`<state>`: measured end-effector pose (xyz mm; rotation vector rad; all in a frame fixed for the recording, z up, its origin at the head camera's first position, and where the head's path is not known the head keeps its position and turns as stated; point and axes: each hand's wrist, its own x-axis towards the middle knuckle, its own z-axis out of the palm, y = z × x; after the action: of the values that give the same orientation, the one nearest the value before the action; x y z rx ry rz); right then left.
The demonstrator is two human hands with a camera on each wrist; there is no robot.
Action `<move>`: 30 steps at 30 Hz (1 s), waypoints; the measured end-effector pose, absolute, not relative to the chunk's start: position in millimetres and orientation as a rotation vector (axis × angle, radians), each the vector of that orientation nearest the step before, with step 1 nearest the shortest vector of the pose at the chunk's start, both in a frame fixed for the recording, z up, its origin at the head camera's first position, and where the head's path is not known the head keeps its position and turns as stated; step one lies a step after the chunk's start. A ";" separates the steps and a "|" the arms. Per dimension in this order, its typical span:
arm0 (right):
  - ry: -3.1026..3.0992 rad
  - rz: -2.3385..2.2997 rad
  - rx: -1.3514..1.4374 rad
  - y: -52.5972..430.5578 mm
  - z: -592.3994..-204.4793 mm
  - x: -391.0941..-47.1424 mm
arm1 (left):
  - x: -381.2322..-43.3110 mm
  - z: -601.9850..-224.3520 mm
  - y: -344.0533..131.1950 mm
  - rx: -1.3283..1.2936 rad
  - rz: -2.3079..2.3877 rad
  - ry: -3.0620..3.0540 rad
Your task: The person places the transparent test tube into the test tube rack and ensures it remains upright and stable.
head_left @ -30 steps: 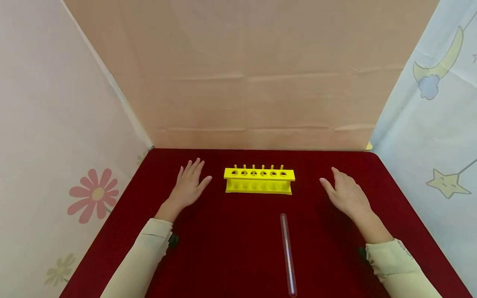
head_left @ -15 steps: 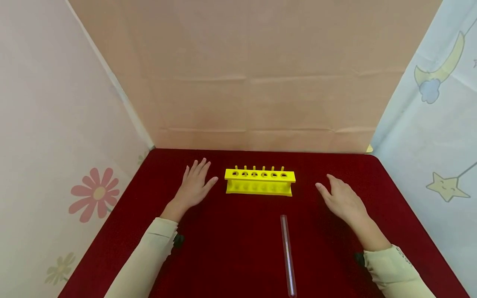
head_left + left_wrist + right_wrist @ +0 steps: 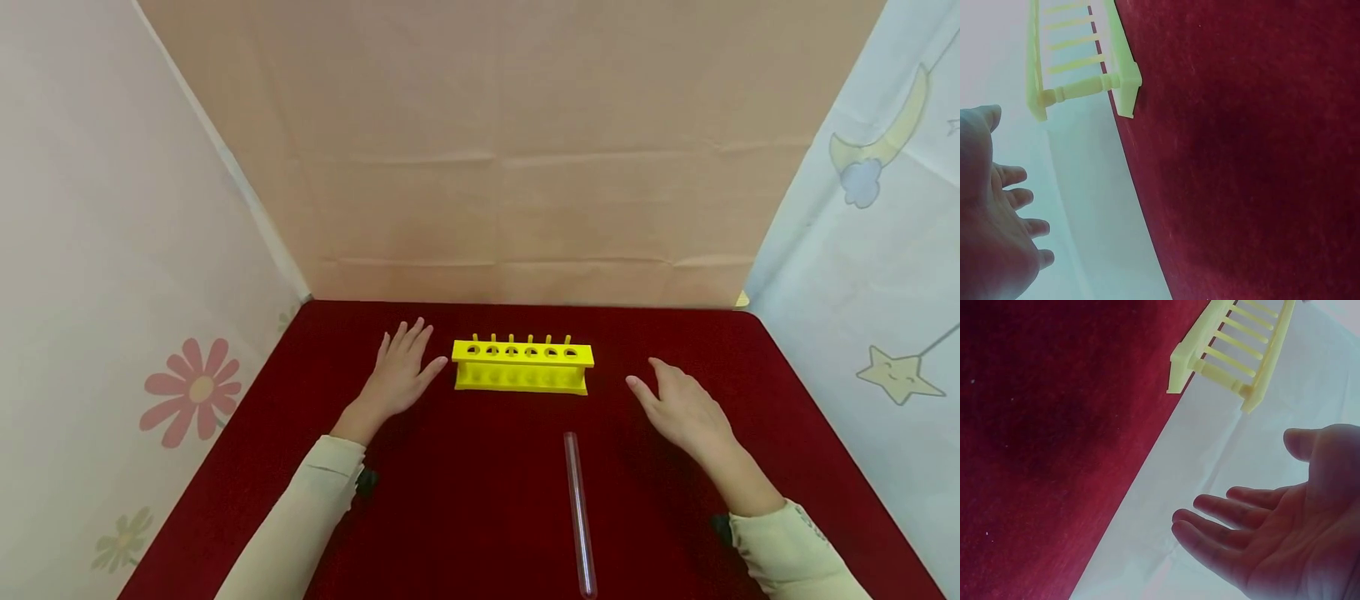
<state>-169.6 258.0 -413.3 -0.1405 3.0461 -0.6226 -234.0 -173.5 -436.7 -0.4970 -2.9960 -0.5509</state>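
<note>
A yellow test tube rack with a row of round holes and short pegs stands upright at the back middle of the table. Just left of it is my left hand, fingers spread and holding nothing; its thumb tip comes close to the rack's left end. On the other side, a wider gap parts my right hand from the rack, its fingers extended and the palm bare in the right wrist view. A clear glass test tube lies on the cloth in front of the rack, pointing toward me. Both wrist views show the rack's end.
Dark red cloth covers the table. A tan sheet hangs behind its back edge. Pale patterned curtains, one with a flower on the left and one with a star on the right, flank both sides.
Both hands have moved inward toward the rack, the left one rightward and the right one leftward and slightly nearer to me. The rack and the test tube have stayed put.
</note>
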 end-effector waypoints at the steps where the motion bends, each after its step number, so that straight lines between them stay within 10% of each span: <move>1: 3.045 -0.620 -0.140 257.1 -413.5 -169.0 | -234.0 -436.8 -172.8 -0.499 -0.549 -2.995; 30: 3.060 -0.583 -0.196 235.1 -413.1 -154.7 | -238.9 -438.6 -158.3 -0.523 -0.569 -2.984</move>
<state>-154.7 235.1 -413.1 -0.1964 3.0604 -0.5834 -238.9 -158.3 -438.6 -0.5230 -2.9837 -0.5693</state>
